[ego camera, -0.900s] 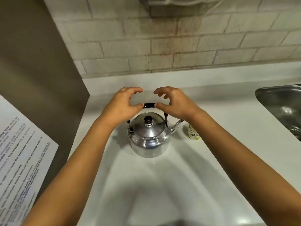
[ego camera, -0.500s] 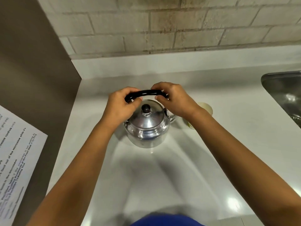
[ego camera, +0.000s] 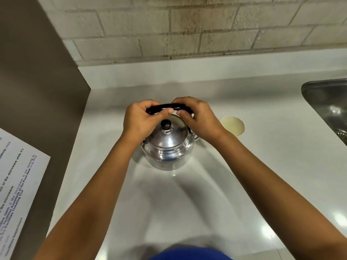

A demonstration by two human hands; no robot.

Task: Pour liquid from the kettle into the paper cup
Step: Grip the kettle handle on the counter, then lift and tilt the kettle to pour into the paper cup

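Steel kettle upright on white table, my left hand and right hand both clenched around its black handle, paper cup just right of it.

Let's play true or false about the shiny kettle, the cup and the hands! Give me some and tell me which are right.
1. Both hands hold the kettle's black handle. True: the left hand and the right hand each have a grip on it.
2. The lid is off the kettle. False: it sits on top.
3. The paper cup stands to the right of the kettle. True.
4. The cup is in the sink. False: it stands on the white counter.
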